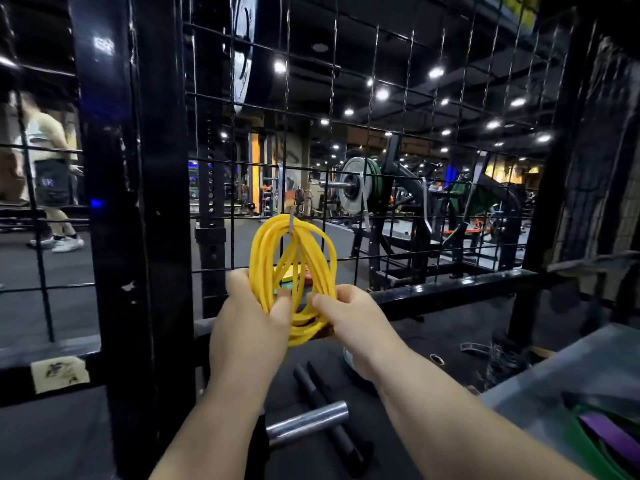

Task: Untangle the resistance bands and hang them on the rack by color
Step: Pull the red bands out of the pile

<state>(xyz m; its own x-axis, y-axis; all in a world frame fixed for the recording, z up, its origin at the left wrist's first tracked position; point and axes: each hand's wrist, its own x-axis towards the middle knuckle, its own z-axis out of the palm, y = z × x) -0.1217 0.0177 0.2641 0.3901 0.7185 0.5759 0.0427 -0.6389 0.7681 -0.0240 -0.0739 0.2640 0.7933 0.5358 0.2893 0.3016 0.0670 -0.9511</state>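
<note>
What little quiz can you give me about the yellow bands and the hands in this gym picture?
1. True or false: the yellow bands hang from a hook on the wire grid.
2. How many hands hold them? A) none B) one C) two
3. Fill in: on the grey surface at the lower right lie a green band and a ____ one.

Key:
1. True.
2. C. The left hand and the right hand both grip the lower loops.
3. Purple. The purple band lies beside the green one.
</note>
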